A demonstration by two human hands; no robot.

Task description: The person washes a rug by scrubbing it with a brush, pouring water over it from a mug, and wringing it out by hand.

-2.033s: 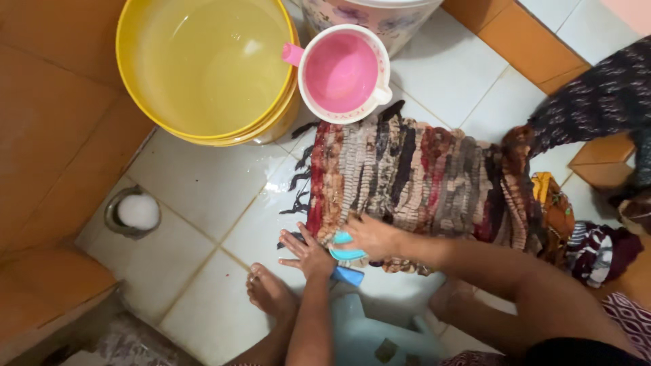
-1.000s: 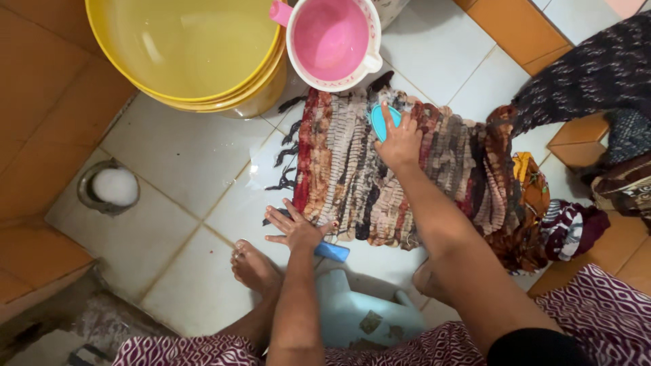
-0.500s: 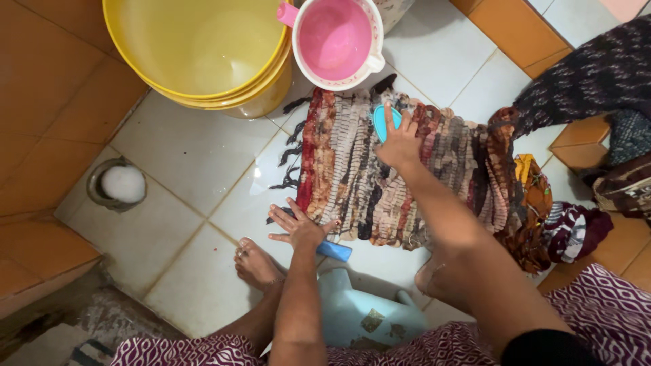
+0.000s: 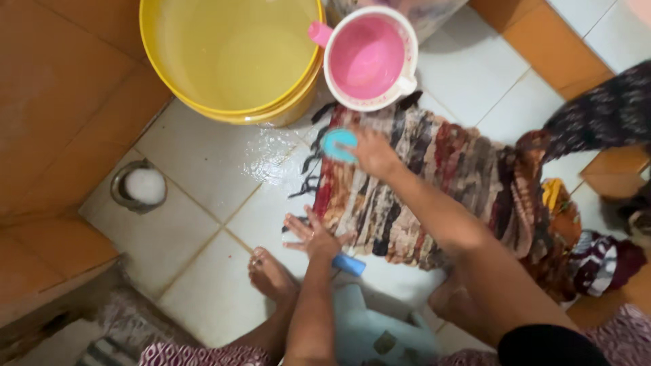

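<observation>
Seen from the head camera, the right hand (image 4: pixel 371 153) is closed around a blue scrub brush (image 4: pixel 338 144), pressing it onto the far left corner of a striped rag rug (image 4: pixel 434 183) spread on the wet tiled floor (image 4: pixel 203 176). The brush pokes out to the left of the fingers, though motion blur hides the exact hold. The left hand (image 4: pixel 313 235) lies flat and spread on the rug's near corner, gripping nothing. A yellow bucket (image 4: pixel 230 57) and pink jug (image 4: pixel 369 57) stand just beyond the rug.

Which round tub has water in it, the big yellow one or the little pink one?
The big yellow plastic tub holds water. The small pink jug with a white rim, resting beside it, looks empty.
</observation>
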